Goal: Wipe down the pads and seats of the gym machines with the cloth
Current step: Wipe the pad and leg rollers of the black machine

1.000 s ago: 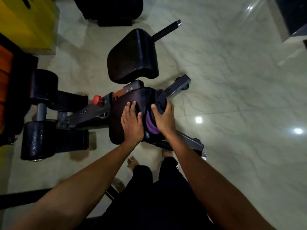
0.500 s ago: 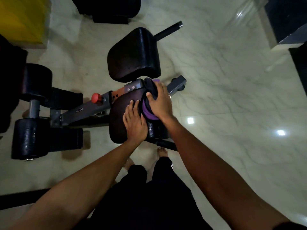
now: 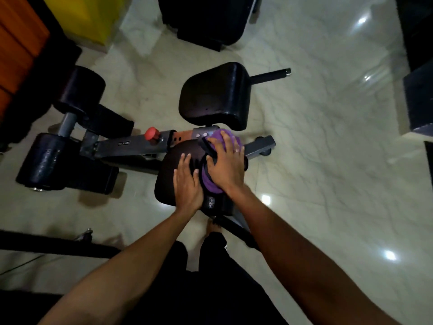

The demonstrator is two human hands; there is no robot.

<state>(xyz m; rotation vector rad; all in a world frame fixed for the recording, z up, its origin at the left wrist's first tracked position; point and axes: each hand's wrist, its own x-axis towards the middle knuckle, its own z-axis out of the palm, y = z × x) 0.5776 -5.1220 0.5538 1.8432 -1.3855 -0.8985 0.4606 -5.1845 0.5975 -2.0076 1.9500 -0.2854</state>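
A black padded seat [image 3: 174, 165] of a low gym machine is right below me. My left hand [image 3: 187, 184] rests flat on the seat's near half, fingers straight. My right hand [image 3: 226, 165] presses a purple and black cloth [image 3: 209, 181] onto the seat's right side, fingers spread over it. A second black pad [image 3: 213, 97] stands just beyond the seat, tilted up.
Two black roller pads [image 3: 79, 90] [image 3: 42, 160] sit on the grey frame [image 3: 121, 146] to the left, with a red knob [image 3: 151, 133] on the bar. A black handle [image 3: 269, 75] sticks out right. Pale marble floor [image 3: 328, 148] spreads right; another black machine [image 3: 206, 17] stands beyond.
My right hand has slid the cloth farther along the seat, away from me, toward the upright pad. My left hand has stayed on the seat. The view has shifted.
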